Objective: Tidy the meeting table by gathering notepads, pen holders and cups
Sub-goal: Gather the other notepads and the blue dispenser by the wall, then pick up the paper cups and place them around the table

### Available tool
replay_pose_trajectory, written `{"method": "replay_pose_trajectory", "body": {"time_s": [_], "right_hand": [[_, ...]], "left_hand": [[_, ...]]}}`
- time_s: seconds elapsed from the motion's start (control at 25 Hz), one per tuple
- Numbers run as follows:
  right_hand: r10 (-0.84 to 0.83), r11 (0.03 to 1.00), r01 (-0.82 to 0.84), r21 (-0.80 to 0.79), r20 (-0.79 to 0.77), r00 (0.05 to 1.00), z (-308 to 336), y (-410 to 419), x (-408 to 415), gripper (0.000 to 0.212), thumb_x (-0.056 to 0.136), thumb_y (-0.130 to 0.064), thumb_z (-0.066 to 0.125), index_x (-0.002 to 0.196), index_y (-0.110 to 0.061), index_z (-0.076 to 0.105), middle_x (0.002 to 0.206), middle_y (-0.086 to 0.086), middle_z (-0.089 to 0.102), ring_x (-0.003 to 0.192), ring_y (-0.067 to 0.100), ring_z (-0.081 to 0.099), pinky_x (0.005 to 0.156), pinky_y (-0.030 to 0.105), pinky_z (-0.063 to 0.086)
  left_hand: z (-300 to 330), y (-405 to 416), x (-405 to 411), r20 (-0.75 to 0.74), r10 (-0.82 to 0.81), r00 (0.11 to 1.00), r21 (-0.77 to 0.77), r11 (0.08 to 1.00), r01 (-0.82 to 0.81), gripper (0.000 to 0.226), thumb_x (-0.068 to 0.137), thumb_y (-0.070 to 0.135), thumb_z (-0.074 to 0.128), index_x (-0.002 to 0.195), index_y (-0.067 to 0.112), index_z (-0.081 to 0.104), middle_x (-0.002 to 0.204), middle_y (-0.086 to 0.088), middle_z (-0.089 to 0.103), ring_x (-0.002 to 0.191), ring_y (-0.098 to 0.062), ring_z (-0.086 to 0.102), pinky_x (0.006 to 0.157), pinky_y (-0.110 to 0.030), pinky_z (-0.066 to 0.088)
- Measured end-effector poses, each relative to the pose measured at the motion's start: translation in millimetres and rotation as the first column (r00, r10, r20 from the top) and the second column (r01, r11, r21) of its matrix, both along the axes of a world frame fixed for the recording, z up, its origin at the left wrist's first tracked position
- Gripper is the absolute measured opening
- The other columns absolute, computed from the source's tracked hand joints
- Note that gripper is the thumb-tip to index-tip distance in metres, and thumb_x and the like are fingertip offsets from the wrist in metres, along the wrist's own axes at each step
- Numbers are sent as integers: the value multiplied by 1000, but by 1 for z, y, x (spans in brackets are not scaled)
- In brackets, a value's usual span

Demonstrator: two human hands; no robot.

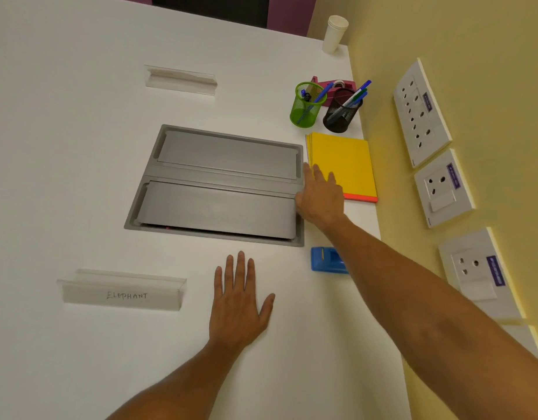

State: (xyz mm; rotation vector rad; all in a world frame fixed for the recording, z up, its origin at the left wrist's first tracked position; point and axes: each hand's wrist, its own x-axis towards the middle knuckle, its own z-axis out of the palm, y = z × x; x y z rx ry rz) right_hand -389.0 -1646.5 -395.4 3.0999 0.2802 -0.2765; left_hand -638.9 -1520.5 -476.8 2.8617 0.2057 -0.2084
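Observation:
A stack of yellow notepads (343, 165) with an orange lower edge lies at the table's right side. Beyond it stand a green mesh pen holder (305, 109) and a black mesh pen holder (340, 115), both with pens in them. White paper cups (334, 33) are stacked at the far right corner. My right hand (320, 195) reaches forward with straight fingers, its fingertips over the notepads' near left corner. My left hand (239, 301) rests flat on the white table (79, 177), fingers spread, holding nothing.
A grey metal cable hatch (219, 183) is set into the table's middle. A blue stapler-like object (326, 260) lies under my right forearm. A red tape dispenser (334, 86) sits behind the holders. Two clear name stands (122, 291) (179, 80) stand on the left. Wall sockets (419, 113) line the yellow wall.

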Motion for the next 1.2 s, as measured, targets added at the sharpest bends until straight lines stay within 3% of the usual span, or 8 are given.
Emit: {"method": "replay_pose_trajectory", "body": {"time_s": [0.16, 0.28, 0.36, 0.48, 0.56, 0.84, 1.12, 1.2], "right_hand": [[58, 987, -56, 149, -5, 998, 7, 13, -84, 73, 99, -38, 49, 159, -22, 12, 164, 5, 23, 150, 37, 20, 119, 49, 27], [61, 975, -47, 217, -59, 996, 7, 19, -141, 73, 99, -39, 52, 159, -24, 14, 164, 3, 25, 149, 31, 26, 118, 46, 29], [73, 961, -44, 272, -95, 993, 10, 19, -171, 72, 99, -40, 52, 158, -26, 15, 164, 2, 25, 149, 30, 27, 119, 46, 30], [46, 943, 3, 333, -141, 989, 18, 21, -197, 70, 100, -41, 51, 158, -27, 14, 165, 0, 22, 150, 26, 27, 120, 43, 27], [27, 934, 35, 355, -168, 985, 33, 21, -221, 70, 101, -42, 50, 159, -28, 12, 166, -1, 20, 151, 23, 25, 121, 40, 24], [151, 888, -66, 456, -153, 977, 79, 31, -280, 67, 101, -41, 49, 158, -27, 16, 165, 0, 22, 149, 24, 27, 120, 43, 26], [402, 776, -339, 531, -3, 916, 139, 74, -363, 67, 100, -38, 53, 157, -23, 21, 163, 2, 26, 146, 26, 32, 118, 43, 32], [514, 701, -445, 557, 39, 857, 157, 94, -394, 67, 99, -37, 55, 156, -23, 24, 161, 3, 30, 142, 27, 38, 115, 44, 37]], "left_hand": [[3, -1, 3, -65, -18, 998, -48, 999, 15, 87, 91, 71, 14, 156, 13, 9, 165, -11, 1, 152, -31, -4, 122, -55, 10], [13, 9, 6, -148, -55, 987, -96, 995, 41, 92, 86, 75, 5, 157, 16, -1, 164, -8, -11, 151, -28, -14, 123, -50, -2], [29, 20, 5, -208, -99, 973, -179, 982, 62, 86, 92, 70, 16, 157, 16, -2, 165, -7, -11, 152, -25, -13, 123, -44, -5], [52, 36, -4, -229, -32, 973, -400, 914, -64, 75, 100, 56, 34, 158, 17, 6, 166, -1, 6, 153, -20, 6, 122, -36, 9], [70, 42, -30, -207, 15, 978, -453, 885, -110, 72, 99, 55, 38, 157, 20, 13, 164, 1, 16, 151, -20, 18, 121, -38, 19], [141, 82, -94, -66, 20, 998, -366, 930, -43, 66, 98, 55, 44, 152, 21, 31, 157, -1, 36, 144, -22, 34, 116, -39, 27], [231, 119, -211, 57, 263, 963, -232, 942, -244, 64, 96, 56, 47, 150, 23, 35, 154, 0, 42, 138, -22, 43, 110, -42, 40], [256, 130, -261, 95, 347, 933, -163, 930, -329, 66, 96, 58, 44, 151, 24, 33, 155, 1, 39, 140, -21, 40, 110, -40, 38]]}}
